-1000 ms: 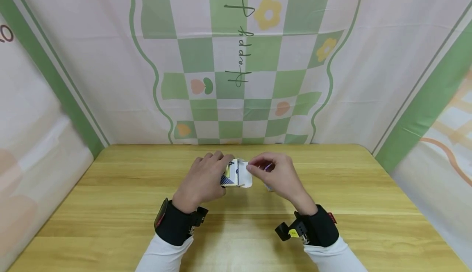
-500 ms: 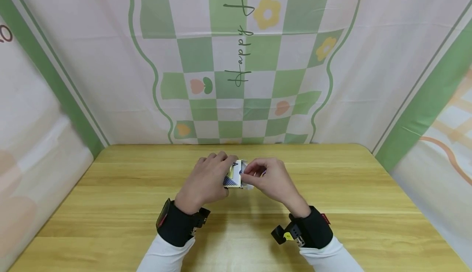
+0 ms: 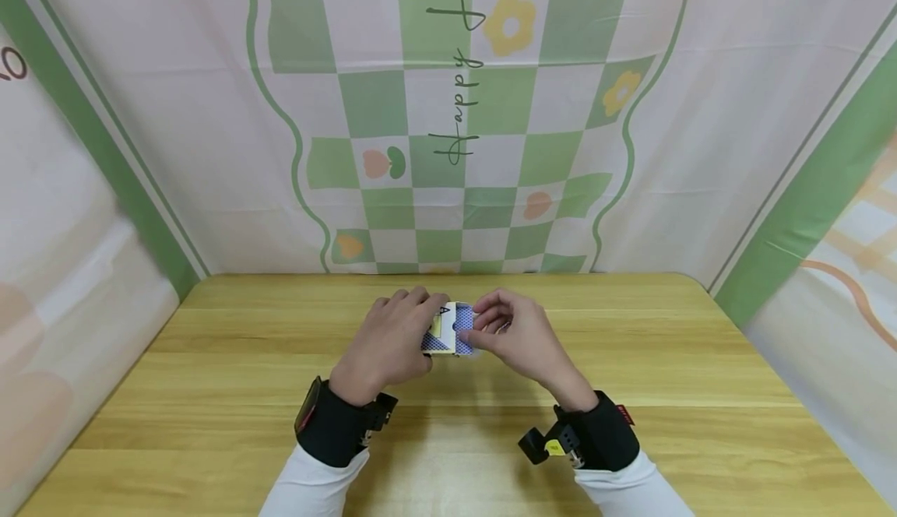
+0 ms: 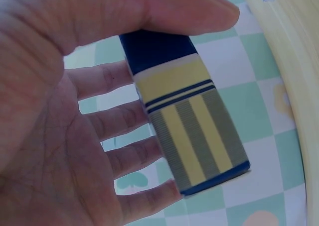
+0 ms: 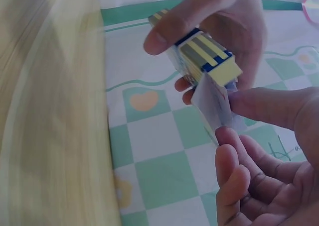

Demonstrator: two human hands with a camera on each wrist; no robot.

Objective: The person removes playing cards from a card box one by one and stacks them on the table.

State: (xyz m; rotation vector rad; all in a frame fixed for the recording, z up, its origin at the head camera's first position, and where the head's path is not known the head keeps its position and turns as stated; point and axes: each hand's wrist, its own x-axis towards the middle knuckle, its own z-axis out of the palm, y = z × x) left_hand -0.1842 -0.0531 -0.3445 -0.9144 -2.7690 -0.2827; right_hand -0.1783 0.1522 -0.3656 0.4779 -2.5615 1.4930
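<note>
Card box (image 3: 443,332): yellow-striped, navy-banded side, white "A" face; left grip (image 3: 391,336) clasping it, right grip (image 3: 520,339) pinching thin sheet (image 5: 211,102).

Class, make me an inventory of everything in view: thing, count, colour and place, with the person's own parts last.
Rectangular printed cardboard box: one; yellow, navy, grey, white; in the left hand.
Thin flap or card: count and type unclear; blue-patterned from the head, white from the right wrist; at the box's end.
Wooden table: one, light yellow-brown, beneath the hands.
Checked cloth panel: one, green and white, behind the table; flowers, "Happy" lettering.
Pale side cloths: two sides, white with green bands.
Black fabric wristbands: two, one per wrist.
Small black devices: at least two, on the wristbands.
White sleeves: two, forearms.
Left hand: one, bare, gripping the box.
Right hand: one, bare, pinching the thin piece.
</note>
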